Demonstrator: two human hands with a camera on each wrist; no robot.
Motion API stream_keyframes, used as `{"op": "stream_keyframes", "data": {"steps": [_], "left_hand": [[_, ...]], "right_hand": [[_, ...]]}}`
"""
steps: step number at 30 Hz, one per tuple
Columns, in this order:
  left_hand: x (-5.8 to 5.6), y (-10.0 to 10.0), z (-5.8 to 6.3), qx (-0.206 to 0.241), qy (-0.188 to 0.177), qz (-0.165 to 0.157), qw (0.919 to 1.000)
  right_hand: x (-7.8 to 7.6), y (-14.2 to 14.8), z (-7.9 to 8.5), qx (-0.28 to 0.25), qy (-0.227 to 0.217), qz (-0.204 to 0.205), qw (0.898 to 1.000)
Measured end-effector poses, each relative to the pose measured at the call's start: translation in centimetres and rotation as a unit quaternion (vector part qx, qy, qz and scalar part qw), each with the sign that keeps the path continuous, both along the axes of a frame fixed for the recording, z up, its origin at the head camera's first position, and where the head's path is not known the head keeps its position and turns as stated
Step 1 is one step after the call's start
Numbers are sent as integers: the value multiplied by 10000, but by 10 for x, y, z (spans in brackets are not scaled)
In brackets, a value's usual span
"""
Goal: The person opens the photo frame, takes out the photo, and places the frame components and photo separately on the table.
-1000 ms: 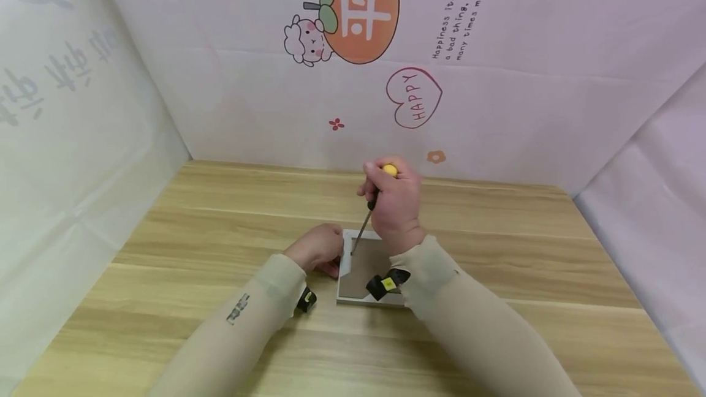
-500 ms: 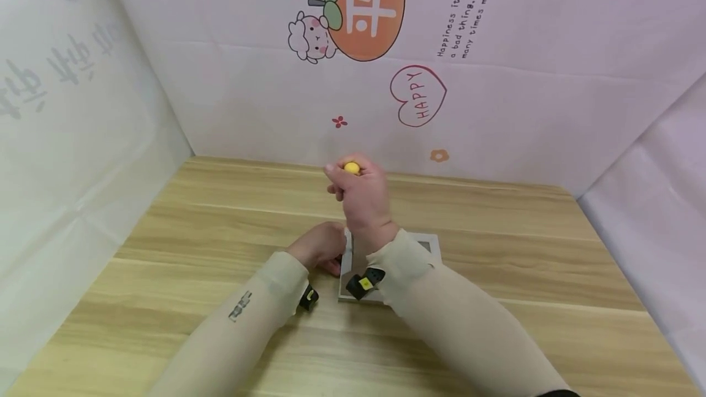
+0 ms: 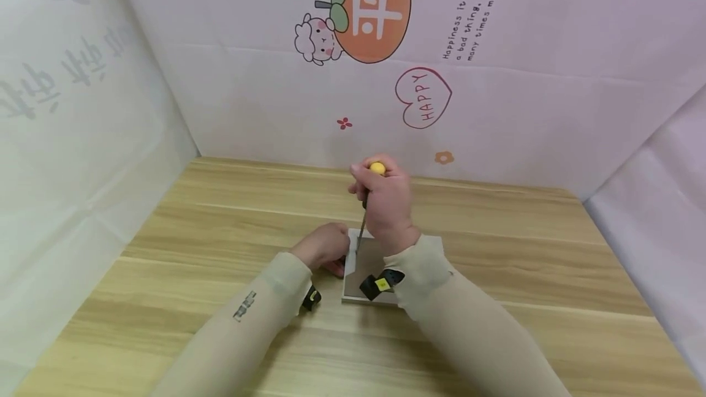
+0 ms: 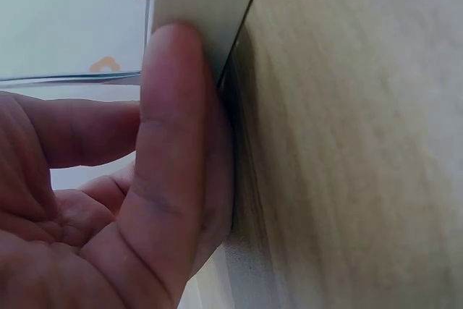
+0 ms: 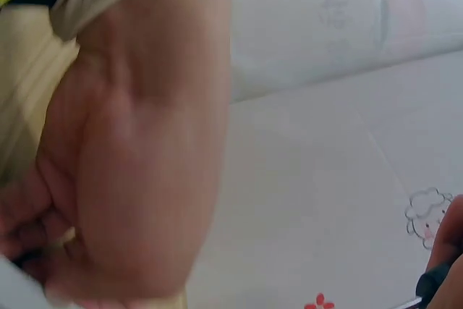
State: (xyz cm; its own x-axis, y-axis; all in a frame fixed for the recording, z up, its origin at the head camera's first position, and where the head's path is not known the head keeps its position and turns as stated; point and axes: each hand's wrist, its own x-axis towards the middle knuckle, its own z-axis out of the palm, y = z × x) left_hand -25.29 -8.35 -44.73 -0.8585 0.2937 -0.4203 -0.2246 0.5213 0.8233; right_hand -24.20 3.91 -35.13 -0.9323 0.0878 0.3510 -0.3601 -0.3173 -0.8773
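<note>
A picture frame [image 3: 351, 298] with a pale rim lies back up on the wooden table, showing its brown backing board [image 3: 368, 260]. My right hand [image 3: 390, 204] grips a screwdriver [image 3: 377, 168] upright in its fist, the yellow handle end by the thumb. Its thin shaft slants down to the inner edge of the frame's left rim. At the frame's left side my left hand [image 3: 325, 242] holds the rim with bent fingers. In the left wrist view one finger [image 4: 172, 99] lies along the frame's side [image 4: 210, 1]. My right forearm hides part of the frame.
The wooden table [image 3: 231, 213] extends around the frame on all sides. White printed cloth [image 3: 254, 97] hangs close behind the far table edge and along both sides. Black straps [image 3: 380, 285] with yellow marks sit on the wrists.
My right hand tips left with the screwdriver, then back right, while the shaft's lower end shows at about the same place again. The left hand and frame stay put.
</note>
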Motion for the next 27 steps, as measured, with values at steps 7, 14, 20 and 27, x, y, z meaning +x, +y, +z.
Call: {"op": "stream_keyframes", "data": {"steps": [7, 14, 20, 27], "left_hand": [[-2, 2, 3, 58, 7, -37, 10000], [-1, 4, 2, 87, -113, 82, 9999], [0, 3, 0, 33, -158, 139, 9998], [-1, 4, -3, 75, -201, 170, 9996]], "right_hand": [[8, 9, 4, 48, -102, 331, 9994], [19, 99, 2, 2783, -153, 680, 9580], [31, 174, 1, 5821, -394, 524, 8104], [50, 225, -31, 7015, -180, 1244, 7015]]}}
